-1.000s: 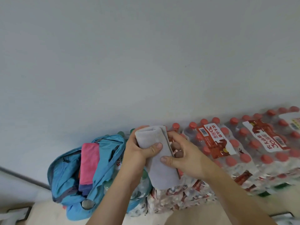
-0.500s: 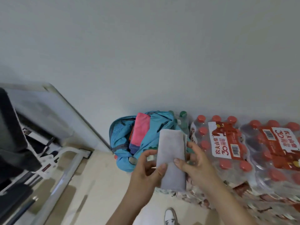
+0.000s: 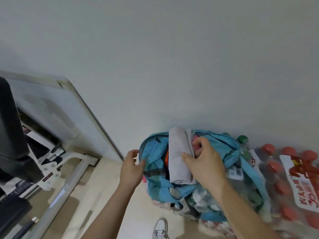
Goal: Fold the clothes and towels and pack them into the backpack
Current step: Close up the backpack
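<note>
At the mouth of the blue backpack (image 3: pixel 153 150), on the water-bottle packs (image 3: pixel 276 178), my right hand (image 3: pixel 205 163) grips the folded grey towel (image 3: pixel 178 157), partly in; my left hand (image 3: pixel 132 167) pinches the rim. This towel's folding looks done, I judge; seating it remains.
</note>
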Tool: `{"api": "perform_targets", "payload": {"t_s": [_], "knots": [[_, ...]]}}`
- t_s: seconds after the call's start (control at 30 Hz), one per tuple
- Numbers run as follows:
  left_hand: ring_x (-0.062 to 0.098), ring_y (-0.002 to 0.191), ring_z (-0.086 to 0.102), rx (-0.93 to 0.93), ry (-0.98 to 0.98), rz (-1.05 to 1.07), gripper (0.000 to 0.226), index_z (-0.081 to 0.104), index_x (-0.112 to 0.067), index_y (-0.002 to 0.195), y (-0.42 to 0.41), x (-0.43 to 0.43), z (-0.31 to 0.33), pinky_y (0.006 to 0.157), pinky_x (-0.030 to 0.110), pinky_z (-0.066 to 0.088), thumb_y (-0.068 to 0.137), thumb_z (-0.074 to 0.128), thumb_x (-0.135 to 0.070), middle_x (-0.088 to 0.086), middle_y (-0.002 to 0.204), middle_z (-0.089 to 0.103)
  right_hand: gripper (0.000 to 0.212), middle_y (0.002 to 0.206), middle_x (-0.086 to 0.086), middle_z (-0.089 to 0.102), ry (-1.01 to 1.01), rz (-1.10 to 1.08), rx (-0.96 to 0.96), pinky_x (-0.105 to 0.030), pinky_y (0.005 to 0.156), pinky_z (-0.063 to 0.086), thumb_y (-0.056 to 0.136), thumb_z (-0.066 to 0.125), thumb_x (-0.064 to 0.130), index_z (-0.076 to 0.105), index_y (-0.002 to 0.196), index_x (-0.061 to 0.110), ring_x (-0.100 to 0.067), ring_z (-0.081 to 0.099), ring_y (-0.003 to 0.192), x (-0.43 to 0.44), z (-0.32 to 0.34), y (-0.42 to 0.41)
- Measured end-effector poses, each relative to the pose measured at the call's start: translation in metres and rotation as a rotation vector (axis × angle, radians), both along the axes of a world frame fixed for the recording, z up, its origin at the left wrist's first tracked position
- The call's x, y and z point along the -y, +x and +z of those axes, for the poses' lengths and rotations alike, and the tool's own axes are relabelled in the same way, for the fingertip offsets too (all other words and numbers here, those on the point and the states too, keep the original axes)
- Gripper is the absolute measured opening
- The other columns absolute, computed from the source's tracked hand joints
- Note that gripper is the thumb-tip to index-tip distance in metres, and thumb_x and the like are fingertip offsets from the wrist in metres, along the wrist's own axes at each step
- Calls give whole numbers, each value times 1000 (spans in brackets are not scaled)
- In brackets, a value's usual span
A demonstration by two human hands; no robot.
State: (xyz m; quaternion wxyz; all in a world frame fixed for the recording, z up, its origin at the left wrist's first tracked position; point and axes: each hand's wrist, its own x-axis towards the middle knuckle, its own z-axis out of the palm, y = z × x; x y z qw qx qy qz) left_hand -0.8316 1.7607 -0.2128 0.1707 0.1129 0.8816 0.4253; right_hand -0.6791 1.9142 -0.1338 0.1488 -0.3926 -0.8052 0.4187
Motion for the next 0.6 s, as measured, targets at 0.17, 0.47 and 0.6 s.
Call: {"api": "perform_targets", "payload": {"t_s": [0.17,0.47,0.6], "knots": [[30,128,45,198,-152,-136,77,24,-15,148,-74,-24,-47,105,40,40,86,65,-32,10,144,43,25,76,6,48,294,-79,183,-29,57,38,81,67,30,45,88,19,-21,52,70,14,-32,-73],[27,73,63,295,145,-254,40,58,-1,83,-99,-42,-14,72,45,52,95,49,-37,14,80,67,42,43,0,54,706,17,567,-29,55,41,49,85,21,69,86,11,-23,52,52,28,-82,-117],[16,65,55,301,290,-402,42,53,0,81,-90,-46,36,63,38,46,96,48,-38,9,69,59,41,48,-1,60,703,-8,666,-32,62,43,53,80,15,69,93,11,-25,57,62,23,-83,-117]]}}
